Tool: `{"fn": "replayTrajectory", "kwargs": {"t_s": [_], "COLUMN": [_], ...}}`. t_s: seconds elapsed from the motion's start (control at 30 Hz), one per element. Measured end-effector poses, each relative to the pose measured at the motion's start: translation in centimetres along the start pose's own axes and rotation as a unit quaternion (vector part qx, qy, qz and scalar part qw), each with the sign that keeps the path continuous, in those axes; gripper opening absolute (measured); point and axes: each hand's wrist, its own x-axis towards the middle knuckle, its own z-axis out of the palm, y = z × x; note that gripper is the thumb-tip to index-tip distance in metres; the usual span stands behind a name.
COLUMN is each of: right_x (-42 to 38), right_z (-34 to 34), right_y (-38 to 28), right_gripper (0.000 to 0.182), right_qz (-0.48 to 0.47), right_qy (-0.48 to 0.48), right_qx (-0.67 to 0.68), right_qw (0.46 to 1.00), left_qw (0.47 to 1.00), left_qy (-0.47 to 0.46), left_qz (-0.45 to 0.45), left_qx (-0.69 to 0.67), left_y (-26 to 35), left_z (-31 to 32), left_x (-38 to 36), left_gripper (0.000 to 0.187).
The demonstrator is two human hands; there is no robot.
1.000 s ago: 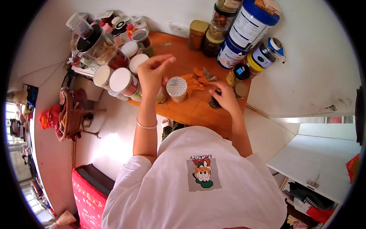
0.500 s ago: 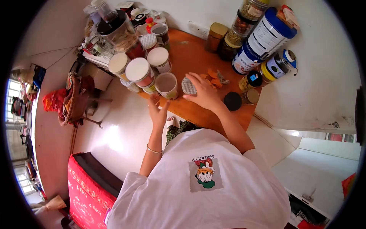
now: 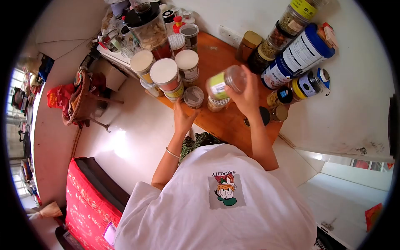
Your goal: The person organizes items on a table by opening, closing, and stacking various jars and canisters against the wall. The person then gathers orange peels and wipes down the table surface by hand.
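Raised over the table, a clear plastic jar (image 3: 227, 81) with a green-and-white label lies tilted on its side in my right hand (image 3: 246, 93). The fingers wrap round its right end. Just below it stands a jar with a patterned white lid (image 3: 217, 104). At the table's front edge, my left hand (image 3: 183, 118) cups a shorter clear jar (image 3: 193, 97), fingers on its left and thumb on its near right. Left of that jar are stacked jars with white lids (image 3: 165, 75).
On the orange-brown table (image 3: 212, 56), a large black-lidded jar (image 3: 146, 31) stands at the back left. Blue-and-white tubs (image 3: 296, 54) and stacked food jars (image 3: 280, 39) line the right wall. A black lid (image 3: 264, 115) lies near my right forearm. A red-covered seat (image 3: 91, 200) stands lower left.
My right hand has left the patterned-lid jar and now holds the green-labelled jar, lifted off the front stack to the right. My left hand has moved right and closed around the shorter jar.
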Motion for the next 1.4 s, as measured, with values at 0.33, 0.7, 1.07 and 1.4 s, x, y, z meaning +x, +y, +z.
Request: {"fn": "replayTrajectory", "kwargs": {"t_s": [0.33,0.7,1.07,1.4], "right_x": [-2.0,-4.4,-0.8,-0.8], "right_z": [-2.4,0.8,-0.7,-0.4], "right_y": [4.9,9.9,4.4,-3.4], "right_gripper": [0.087,0.091,0.08,0.084], "right_qz": [0.074,0.122,0.083,-0.004], "right_qy": [0.028,-0.188,-0.202,-0.158], "right_qx": [-0.165,-0.337,-0.317,0.089], "right_qw": [0.983,0.914,0.923,0.983], "left_qw": [0.992,0.999,0.96,0.954], "left_qy": [0.091,-0.042,0.266,0.22], "left_qz": [-0.087,-0.005,0.078,0.193], "left_qx": [-0.022,-0.02,0.035,0.072], "left_y": [-0.4,-2.8,6.3,8.2], "left_z": [5.9,1.9,-4.5,-4.9], "left_x": [1.4,-0.4,6.5,3.1], "left_gripper": [0.094,0.072,0.091,0.079]}}
